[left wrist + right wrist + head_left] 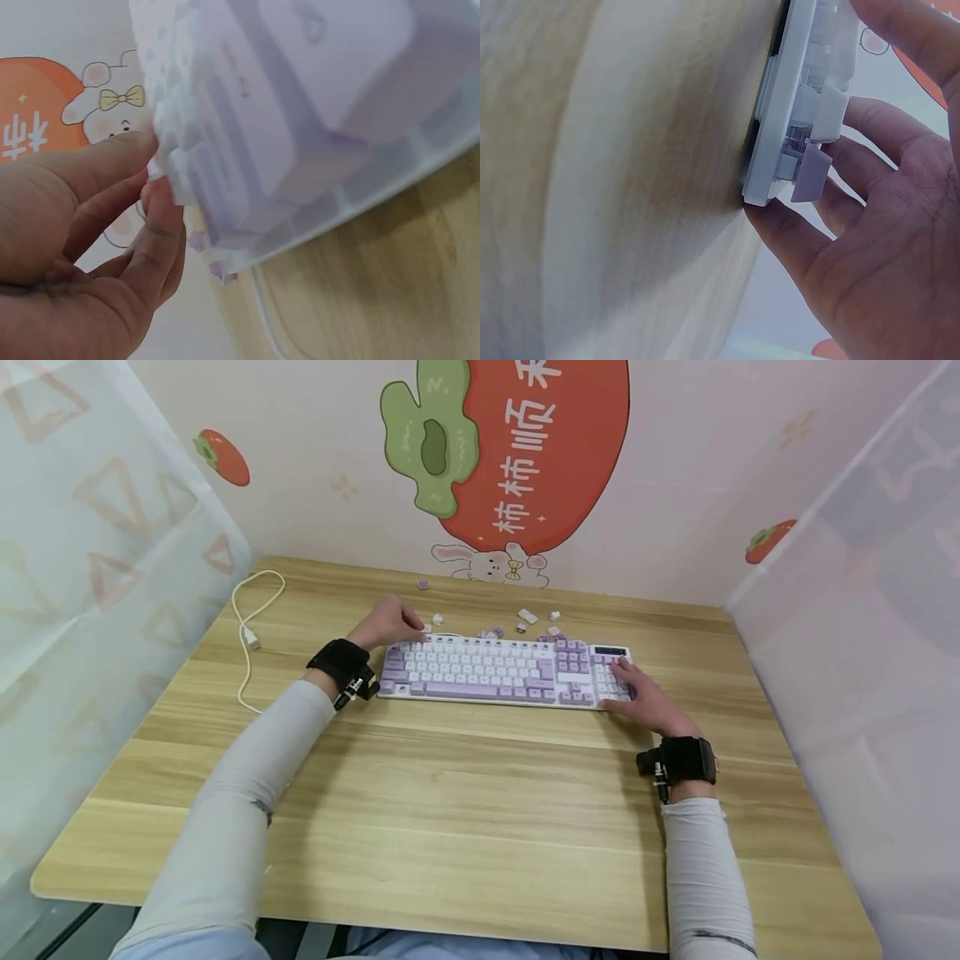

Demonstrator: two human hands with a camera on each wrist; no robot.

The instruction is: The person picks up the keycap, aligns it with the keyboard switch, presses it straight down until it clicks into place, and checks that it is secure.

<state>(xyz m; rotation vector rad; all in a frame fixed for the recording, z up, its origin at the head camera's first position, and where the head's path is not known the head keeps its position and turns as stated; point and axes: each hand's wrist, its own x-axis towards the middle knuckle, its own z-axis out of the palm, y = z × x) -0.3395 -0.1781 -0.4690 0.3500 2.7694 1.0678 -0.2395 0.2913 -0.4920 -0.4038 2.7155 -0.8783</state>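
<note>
A white and lilac keyboard lies on the wooden table in the head view. At its far left corner, my left hand works on the top key row. Thumb and forefinger pinch a white keycap at the keyboard's edge in the left wrist view, largely covered by the fingertips. My right hand grips the right end, over the number pad. The right wrist view has its thumb at the near edge, beside a tilted lilac keycap, and the other fingers spread behind the keys.
Loose keycaps lie behind the keyboard, including a long white keycap, a small white keycap and a lilac keycap near the wall. A white USB cable loops on the table's left side. Printed curtains border both sides.
</note>
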